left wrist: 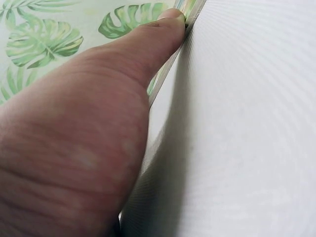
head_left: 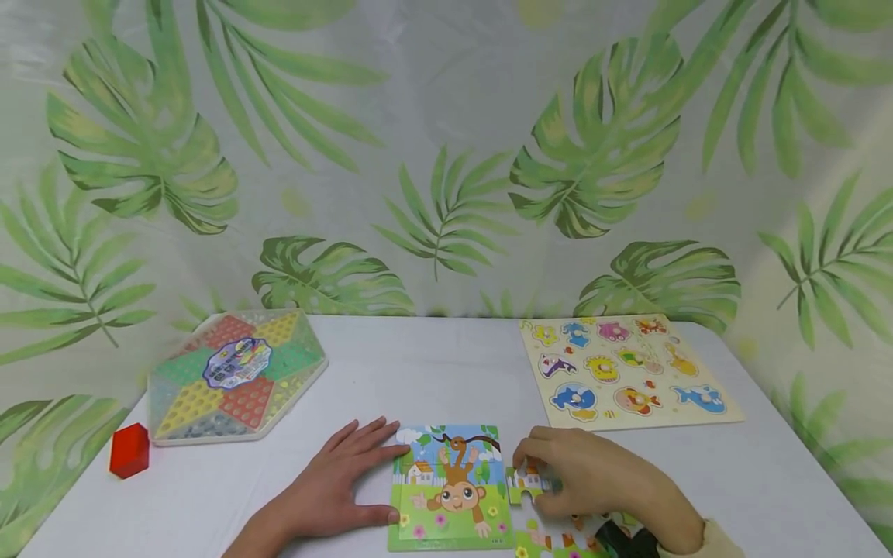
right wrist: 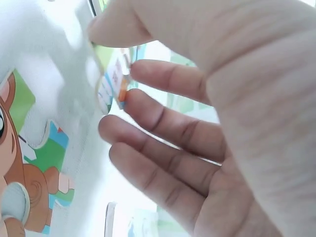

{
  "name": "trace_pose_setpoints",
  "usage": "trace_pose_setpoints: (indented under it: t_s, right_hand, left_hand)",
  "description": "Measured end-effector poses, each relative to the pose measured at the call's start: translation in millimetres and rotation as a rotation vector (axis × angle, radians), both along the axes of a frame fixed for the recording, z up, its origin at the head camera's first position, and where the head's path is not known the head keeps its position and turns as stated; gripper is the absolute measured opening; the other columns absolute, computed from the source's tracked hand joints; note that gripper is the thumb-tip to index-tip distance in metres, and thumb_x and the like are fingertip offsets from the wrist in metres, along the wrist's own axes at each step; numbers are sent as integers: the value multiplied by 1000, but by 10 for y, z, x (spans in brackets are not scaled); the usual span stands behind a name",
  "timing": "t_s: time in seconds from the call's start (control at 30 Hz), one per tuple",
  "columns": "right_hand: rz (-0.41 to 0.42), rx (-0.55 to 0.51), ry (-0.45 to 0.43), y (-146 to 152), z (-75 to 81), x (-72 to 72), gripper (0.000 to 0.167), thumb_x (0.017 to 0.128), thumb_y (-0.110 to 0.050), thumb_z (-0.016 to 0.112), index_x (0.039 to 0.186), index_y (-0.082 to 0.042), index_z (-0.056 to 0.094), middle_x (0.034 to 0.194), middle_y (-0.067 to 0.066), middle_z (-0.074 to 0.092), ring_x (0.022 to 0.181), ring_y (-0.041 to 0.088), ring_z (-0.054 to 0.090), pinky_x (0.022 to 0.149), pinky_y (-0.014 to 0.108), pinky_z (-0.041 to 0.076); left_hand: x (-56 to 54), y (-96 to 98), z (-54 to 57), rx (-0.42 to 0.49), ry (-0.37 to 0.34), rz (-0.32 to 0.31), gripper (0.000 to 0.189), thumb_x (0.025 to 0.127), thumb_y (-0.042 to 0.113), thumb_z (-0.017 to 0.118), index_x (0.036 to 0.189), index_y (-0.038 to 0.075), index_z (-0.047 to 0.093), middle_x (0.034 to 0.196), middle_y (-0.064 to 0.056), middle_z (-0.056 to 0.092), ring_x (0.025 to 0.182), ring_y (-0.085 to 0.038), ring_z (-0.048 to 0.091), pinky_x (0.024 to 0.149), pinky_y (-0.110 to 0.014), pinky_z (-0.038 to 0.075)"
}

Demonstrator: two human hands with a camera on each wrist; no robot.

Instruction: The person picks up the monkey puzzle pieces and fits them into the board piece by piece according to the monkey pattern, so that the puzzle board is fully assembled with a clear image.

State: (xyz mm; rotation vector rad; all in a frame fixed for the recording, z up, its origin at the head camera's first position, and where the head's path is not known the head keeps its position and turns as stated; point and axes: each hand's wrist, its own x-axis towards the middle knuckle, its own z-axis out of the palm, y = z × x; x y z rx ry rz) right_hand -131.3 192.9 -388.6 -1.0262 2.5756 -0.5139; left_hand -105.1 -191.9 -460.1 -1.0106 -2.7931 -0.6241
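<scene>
A square picture board [head_left: 453, 488] with a hanging monkey lies on the white table in front of me. My left hand [head_left: 342, 480] is spread along its left side, with the thumb and fingertips touching the edge; the thumb [left wrist: 163, 34] shows on the edge in the left wrist view. Just right of the board, my right hand [head_left: 593, 473] pinches a jigsaw piece [head_left: 525, 482] printed with a house. In the right wrist view that piece [right wrist: 116, 79] is tilted between thumb and fingertips. Several loose jigsaw pieces [head_left: 540, 539] lie below the right hand, partly hidden by it.
A peg puzzle board [head_left: 593, 395] with sea animals lies at the back right. At the back left is a hexagonal board game [head_left: 191, 403], with a red block [head_left: 129, 451] beside it. A leaf-print cloth [head_left: 446, 155] hangs behind the table.
</scene>
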Motion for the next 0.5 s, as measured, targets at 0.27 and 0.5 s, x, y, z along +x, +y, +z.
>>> trace_pose_setpoints:
  t_s: [0.27, 0.5]
  right_hand:
    - [40, -44, 47, 2, 12, 9, 37, 88, -25, 76, 124, -30, 70, 111, -17, 59, 86, -3, 54, 74, 20, 52]
    - [77, -104, 90, -28, -19, 26, 37, 92, -23, 74, 128, -26, 69, 116, -13, 58, 89, -4, 57, 73, 19, 53]
  left_hand:
    - [10, 4, -14, 0, -9, 8, 76, 85, 76, 64, 146, 31, 58, 162, 1, 44, 152, -28, 37, 122, -44, 14]
    - [10, 6, -11, 5, -20, 5, 75, 85, 75, 65, 146, 32, 58, 162, 1, 44, 152, -28, 37, 122, -44, 13]
